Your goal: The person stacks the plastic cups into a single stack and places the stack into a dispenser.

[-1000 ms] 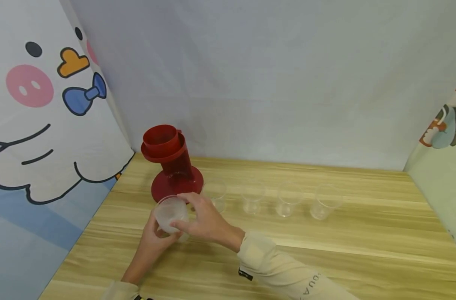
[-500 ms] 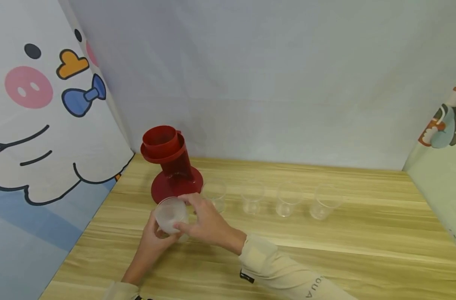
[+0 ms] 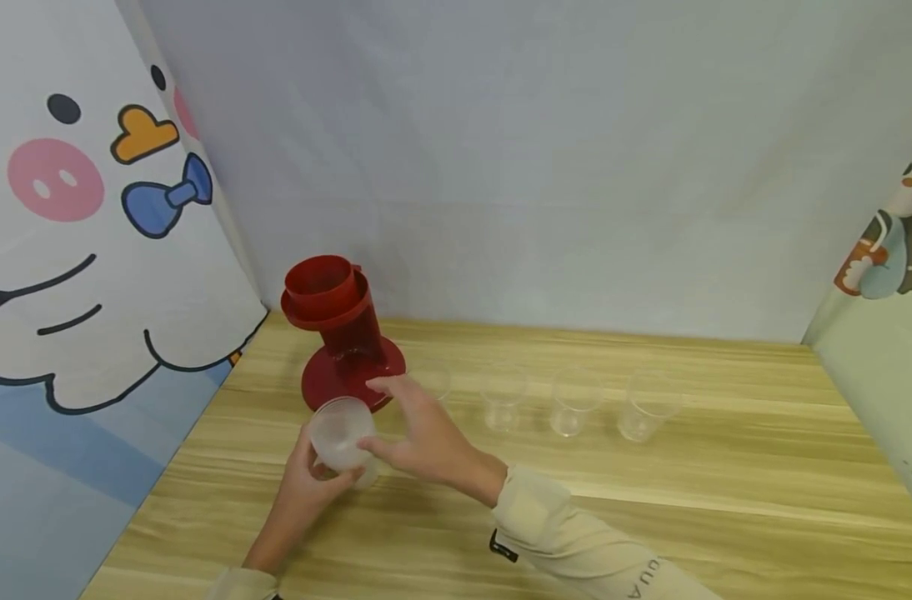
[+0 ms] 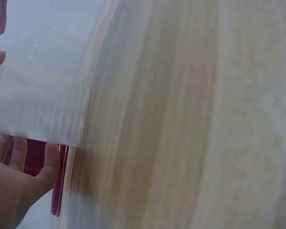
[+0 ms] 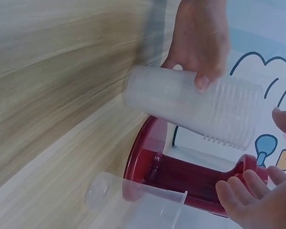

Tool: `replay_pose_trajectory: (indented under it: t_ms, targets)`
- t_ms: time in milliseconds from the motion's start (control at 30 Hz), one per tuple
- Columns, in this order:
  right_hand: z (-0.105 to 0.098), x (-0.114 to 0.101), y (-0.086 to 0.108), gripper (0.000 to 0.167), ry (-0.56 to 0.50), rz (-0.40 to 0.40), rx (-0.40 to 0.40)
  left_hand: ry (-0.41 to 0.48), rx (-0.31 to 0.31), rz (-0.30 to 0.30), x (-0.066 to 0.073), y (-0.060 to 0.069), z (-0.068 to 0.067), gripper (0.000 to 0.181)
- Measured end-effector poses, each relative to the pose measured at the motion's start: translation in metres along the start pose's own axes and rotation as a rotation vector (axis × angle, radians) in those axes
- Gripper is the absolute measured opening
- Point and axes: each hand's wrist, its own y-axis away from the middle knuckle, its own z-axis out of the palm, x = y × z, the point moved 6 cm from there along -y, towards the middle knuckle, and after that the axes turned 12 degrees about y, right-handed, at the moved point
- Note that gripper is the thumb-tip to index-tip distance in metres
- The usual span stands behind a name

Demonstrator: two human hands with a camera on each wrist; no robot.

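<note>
My left hand [image 3: 303,487] grips a stack of nested clear plastic cups [image 3: 342,437], rims up, slightly tilted above the table. In the right wrist view the stack [image 5: 181,98] shows its ridged rims, and the left hand's thumb [image 5: 202,82] presses its side. My right hand [image 3: 433,442] hovers just right of the stack's mouth, thumb and fingers spread, with nothing held. The right wrist view has the right hand [image 5: 264,198] apart from the rims. Behind both hands stands a red plastic stand [image 3: 351,333] with a round base, a column and a ring-shaped top.
Several single clear cups stand upright in a row right of the red stand, among them a middle cup [image 3: 572,408] and the end cup [image 3: 643,408]. They rest on a wood-grain table [image 3: 726,483]. A pale cloth [image 3: 538,167] hangs along the back.
The right hand has come off the stack's rim and shifted slightly right, its fingers spreading. The left hand still holds the stack in nearly the same place.
</note>
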Motion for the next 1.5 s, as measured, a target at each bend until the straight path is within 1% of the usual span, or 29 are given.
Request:
replay_pose_trajectory:
  t_ms: [67, 233, 367, 500, 767, 1000, 1133, 1367, 1500]
  targets:
    - [-0.003, 0.000, 0.000, 0.060, 0.002, -0.001, 0.010, 0.000, 0.004, -0.006, 0.000, 0.000, 0.000, 0.080]
    - [-0.010, 0.000, 0.001, 0.061, -0.002, -0.004, 0.050, -0.007, 0.006, 0.002, 0.000, 0.001, 0.000, 0.081]
    - [-0.013, 0.004, 0.002, 0.061, 0.007, 0.010, 0.073, -0.016, 0.005, 0.009, 0.000, 0.001, 0.000, 0.082]
    - [-0.018, 0.008, 0.003, 0.060, 0.015, 0.014, 0.115, -0.018, 0.005, 0.011, 0.000, 0.002, -0.001, 0.082]
    - [-0.023, 0.022, 0.005, 0.059, 0.023, 0.062, 0.179, -0.024, 0.009, 0.019, 0.000, 0.001, -0.002, 0.082]
    - [-0.022, 0.034, 0.008, 0.061, 0.065, 0.087, 0.213, -0.025, 0.014, -0.001, 0.000, 0.001, -0.002, 0.082]
    - [-0.020, 0.041, 0.009, 0.064, 0.087, 0.127, 0.193, -0.012, 0.010, -0.005, 0.001, 0.001, -0.001, 0.083]
    - [-0.014, 0.055, 0.013, 0.074, 0.066, 0.258, 0.109, -0.011, 0.012, -0.019, 0.001, 0.001, 0.000, 0.084]
    - [-0.010, 0.063, 0.015, 0.078, 0.065, 0.300, 0.077, -0.007, 0.007, -0.019, 0.002, 0.000, 0.000, 0.085]
